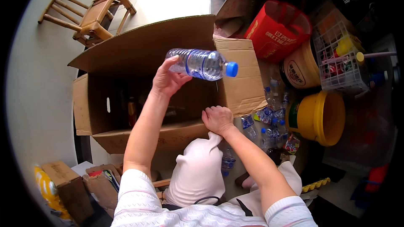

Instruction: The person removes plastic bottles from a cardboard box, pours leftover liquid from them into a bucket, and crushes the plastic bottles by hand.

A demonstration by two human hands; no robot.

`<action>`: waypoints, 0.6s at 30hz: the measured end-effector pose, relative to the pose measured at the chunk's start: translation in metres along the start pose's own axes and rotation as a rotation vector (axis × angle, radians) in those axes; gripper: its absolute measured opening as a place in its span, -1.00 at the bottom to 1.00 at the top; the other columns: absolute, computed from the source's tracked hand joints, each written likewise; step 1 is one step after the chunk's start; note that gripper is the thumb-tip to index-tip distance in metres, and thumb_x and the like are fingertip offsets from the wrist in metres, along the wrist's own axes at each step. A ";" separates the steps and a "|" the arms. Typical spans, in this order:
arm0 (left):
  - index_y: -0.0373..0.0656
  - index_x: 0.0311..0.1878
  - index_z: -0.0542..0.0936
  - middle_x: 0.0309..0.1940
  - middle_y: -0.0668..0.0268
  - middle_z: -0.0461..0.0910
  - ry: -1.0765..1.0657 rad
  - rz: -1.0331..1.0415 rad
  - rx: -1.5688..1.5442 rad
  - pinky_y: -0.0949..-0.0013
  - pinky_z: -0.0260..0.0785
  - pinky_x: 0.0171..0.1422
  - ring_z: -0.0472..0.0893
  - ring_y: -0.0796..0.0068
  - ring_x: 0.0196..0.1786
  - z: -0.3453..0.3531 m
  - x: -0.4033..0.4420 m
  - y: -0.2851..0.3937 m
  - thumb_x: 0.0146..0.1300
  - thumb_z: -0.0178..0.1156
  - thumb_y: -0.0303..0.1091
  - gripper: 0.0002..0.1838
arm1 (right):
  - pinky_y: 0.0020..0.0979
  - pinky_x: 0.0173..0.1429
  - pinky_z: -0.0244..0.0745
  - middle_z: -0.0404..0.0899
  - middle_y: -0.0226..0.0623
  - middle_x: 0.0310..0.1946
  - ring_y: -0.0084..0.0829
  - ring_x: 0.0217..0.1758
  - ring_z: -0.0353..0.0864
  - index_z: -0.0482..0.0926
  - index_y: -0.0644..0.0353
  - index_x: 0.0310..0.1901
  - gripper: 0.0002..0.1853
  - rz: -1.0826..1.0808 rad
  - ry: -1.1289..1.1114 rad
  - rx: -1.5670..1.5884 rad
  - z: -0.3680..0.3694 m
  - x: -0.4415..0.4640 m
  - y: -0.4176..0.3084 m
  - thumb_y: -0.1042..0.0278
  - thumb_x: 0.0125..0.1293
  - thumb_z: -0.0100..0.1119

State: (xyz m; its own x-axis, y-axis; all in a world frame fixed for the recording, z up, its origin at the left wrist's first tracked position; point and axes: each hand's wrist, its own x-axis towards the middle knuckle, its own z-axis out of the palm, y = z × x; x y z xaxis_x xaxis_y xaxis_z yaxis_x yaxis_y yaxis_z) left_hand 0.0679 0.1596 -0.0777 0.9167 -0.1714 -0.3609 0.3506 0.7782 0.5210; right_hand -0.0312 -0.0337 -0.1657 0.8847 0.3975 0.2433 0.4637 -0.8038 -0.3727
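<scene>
My left hand point(167, 78) grips a clear plastic bottle point(201, 64) with a blue cap, lying sideways in the air above the open cardboard box point(158, 136). The bottle's cap points right. At the box's near right corner, my right hand point(217, 120) is closed over the edge of the cardboard. Inside the dark box stands a bottle with reddish-brown contents point(132, 112) near the left end; most of the interior is in shadow. The box flaps are folded outward.
Several empty plastic bottles point(271, 136) lie on the floor to the right. Beyond them are a yellow bucket point(322, 117), a red bag point(275, 31) and a white wire basket point(343, 65). A bamboo chair point(94, 14) stands at the back left, and small cartons point(67, 185) at the near left.
</scene>
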 end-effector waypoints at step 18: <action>-0.18 0.04 0.45 -0.09 0.21 0.58 -0.378 -0.465 -0.469 0.22 0.63 -0.09 0.63 0.29 -0.08 0.177 -0.064 -0.175 0.16 0.24 -0.32 -0.62 | -0.26 -0.30 0.49 0.58 -0.29 -0.54 -0.27 -0.39 0.58 0.56 0.11 -0.58 -0.77 0.001 -0.042 0.063 -0.005 -0.001 -0.003 0.21 0.16 0.11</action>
State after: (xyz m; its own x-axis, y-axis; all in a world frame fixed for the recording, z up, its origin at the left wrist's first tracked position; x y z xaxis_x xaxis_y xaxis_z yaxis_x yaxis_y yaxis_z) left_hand -0.0180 -0.0731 -0.0089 0.7274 -0.6740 -0.1290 0.6761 0.7361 -0.0335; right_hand -0.0333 -0.0342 -0.1601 0.8858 0.4161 0.2055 0.4637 -0.7755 -0.4285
